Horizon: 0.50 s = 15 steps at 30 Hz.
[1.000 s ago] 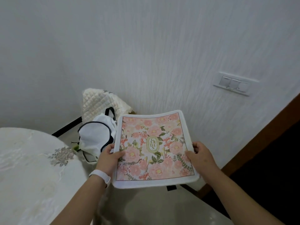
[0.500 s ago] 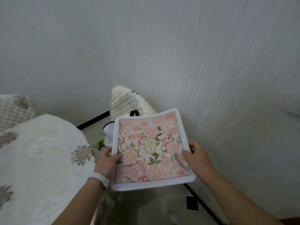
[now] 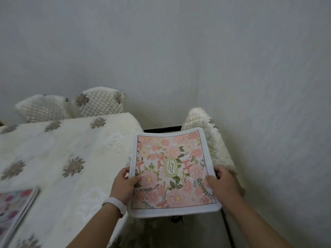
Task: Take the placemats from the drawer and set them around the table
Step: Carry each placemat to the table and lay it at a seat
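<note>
Two placemats (image 3: 172, 169) (image 3: 14, 204), three chairs (image 3: 44, 108) (image 3: 102, 102) (image 3: 211, 140), one table (image 3: 62, 149), two hands (image 3: 125, 185) (image 3: 222, 183)

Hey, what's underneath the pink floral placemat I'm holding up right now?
Past the placemat, held by the left hand and right hand, a cream quilted chair back and black frame show. The chair seat is covered, so anything on it cannot be seen.

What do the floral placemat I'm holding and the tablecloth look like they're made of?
The floral placemat is probably soft printed cloth, matte; it bows between the left hand and right hand, and its white border looks fuzzy. The tablecloth seems to be cream fabric, matte, with raised embroidered flowers.
</note>
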Each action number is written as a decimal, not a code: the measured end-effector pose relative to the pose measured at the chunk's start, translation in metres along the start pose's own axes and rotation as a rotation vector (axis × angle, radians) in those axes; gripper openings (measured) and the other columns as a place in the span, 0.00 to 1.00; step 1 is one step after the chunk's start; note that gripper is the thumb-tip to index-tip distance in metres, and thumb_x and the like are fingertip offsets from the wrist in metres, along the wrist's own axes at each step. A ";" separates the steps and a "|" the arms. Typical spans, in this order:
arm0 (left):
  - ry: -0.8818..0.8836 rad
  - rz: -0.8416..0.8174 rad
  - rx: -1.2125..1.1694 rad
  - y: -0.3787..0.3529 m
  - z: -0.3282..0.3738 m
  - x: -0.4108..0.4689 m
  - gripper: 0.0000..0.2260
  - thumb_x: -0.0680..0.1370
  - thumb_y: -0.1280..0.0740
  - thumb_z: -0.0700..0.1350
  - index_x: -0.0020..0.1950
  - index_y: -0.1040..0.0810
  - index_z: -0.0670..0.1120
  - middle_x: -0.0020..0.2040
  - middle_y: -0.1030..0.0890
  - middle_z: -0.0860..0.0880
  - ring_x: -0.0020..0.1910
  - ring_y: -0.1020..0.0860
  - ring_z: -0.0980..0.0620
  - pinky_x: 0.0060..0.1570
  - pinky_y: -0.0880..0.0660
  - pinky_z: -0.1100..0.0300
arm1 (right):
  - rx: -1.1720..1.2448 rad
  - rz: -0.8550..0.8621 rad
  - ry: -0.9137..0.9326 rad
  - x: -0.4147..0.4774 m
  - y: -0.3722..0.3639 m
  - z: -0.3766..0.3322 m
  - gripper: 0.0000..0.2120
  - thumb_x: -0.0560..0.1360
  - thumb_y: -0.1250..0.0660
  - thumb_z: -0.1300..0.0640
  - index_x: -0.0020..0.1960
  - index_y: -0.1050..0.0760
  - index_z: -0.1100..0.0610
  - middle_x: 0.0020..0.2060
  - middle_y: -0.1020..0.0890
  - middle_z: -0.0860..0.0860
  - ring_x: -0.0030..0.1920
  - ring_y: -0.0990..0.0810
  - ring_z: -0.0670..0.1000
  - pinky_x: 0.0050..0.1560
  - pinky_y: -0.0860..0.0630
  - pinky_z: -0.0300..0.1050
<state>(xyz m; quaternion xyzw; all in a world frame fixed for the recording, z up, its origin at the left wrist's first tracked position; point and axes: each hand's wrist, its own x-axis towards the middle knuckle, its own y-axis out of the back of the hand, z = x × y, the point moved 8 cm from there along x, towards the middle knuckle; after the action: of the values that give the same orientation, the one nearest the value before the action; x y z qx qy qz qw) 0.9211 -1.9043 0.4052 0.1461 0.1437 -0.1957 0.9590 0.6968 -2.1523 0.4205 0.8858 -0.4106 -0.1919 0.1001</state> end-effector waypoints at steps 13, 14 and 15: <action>0.181 0.308 -0.107 0.082 -0.047 0.070 0.08 0.75 0.30 0.38 0.52 0.23 0.48 0.43 0.15 0.45 0.40 0.16 0.42 0.42 0.19 0.44 | -0.144 -0.304 0.044 0.118 -0.142 -0.040 0.11 0.75 0.34 0.63 0.47 0.26 0.47 0.44 0.17 0.48 0.44 0.17 0.50 0.44 0.20 0.50; 0.198 0.315 -0.120 0.084 -0.050 0.080 0.08 0.75 0.30 0.38 0.52 0.23 0.48 0.43 0.15 0.45 0.40 0.16 0.43 0.42 0.18 0.44 | -0.158 -0.310 0.040 0.128 -0.151 -0.043 0.10 0.75 0.34 0.64 0.46 0.26 0.48 0.44 0.17 0.49 0.43 0.17 0.51 0.44 0.20 0.51; 0.212 0.321 -0.133 0.086 -0.052 0.089 0.08 0.75 0.31 0.38 0.52 0.23 0.48 0.43 0.15 0.45 0.40 0.16 0.43 0.42 0.18 0.45 | -0.173 -0.317 0.037 0.138 -0.160 -0.048 0.10 0.75 0.34 0.64 0.47 0.25 0.49 0.44 0.17 0.49 0.43 0.17 0.51 0.45 0.20 0.52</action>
<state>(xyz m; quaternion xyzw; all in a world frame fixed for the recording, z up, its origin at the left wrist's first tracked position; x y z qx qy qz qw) 1.0243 -1.8407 0.3476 0.1230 0.2315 -0.0139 0.9649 0.9084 -2.1540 0.3746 0.9309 -0.2459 -0.2233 0.1519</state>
